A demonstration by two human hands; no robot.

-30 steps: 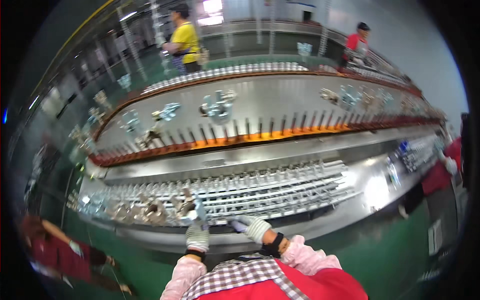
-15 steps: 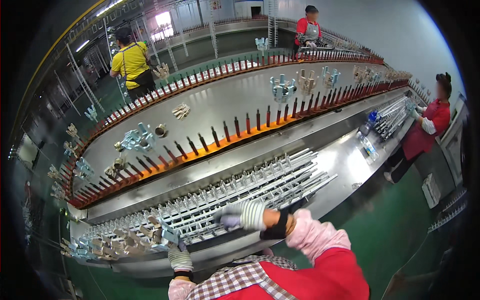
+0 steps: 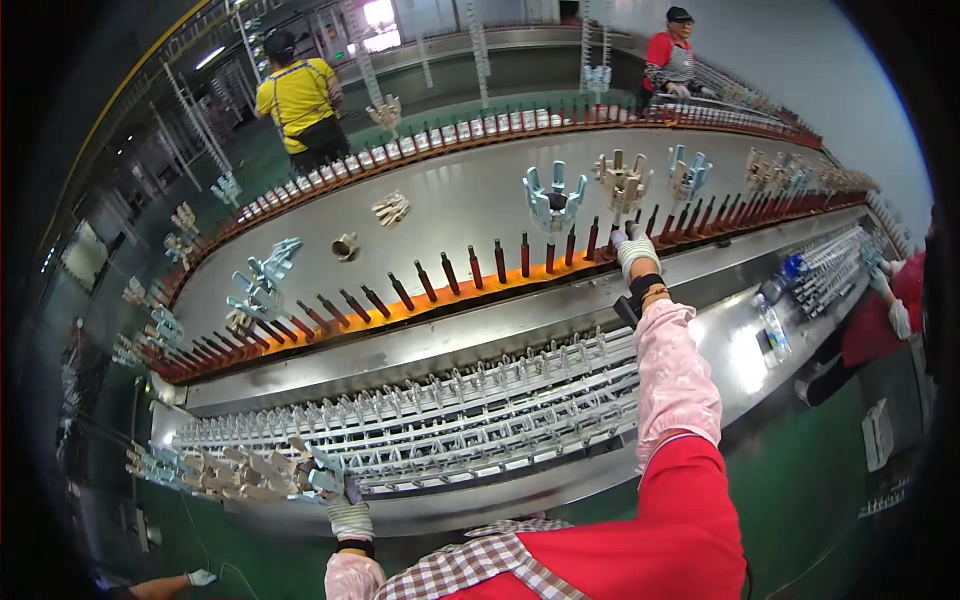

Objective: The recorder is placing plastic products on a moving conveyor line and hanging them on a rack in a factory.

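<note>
My left hand (image 3: 350, 518), in a striped work glove, is closed on the near end of a nested stack of pronged holders (image 3: 240, 475), pale blue and beige. Its fingertips are partly hidden by the end piece. My right hand (image 3: 636, 252), gloved too, reaches out over the conveyor. Its fingers close round the base of a beige pronged holder (image 3: 622, 182), just above the spindle row. Beside it, a pale blue pronged holder (image 3: 554, 200) sits upright on the line.
Metal racks with small hooks (image 3: 470, 405) lie in rows on the steel bench before me. Dark red spindles (image 3: 448, 272) line the orange conveyor track. A metal cup (image 3: 344, 247) rests on the steel top. A clear bottle (image 3: 774, 335) stands rightward. Co-workers are around; a gloved hand (image 3: 201, 577) shows lower left.
My right hand has moved from above the racks, forward and right, to the beige holder on the conveyor. My left hand stays at the stack. The view has shifted.
</note>
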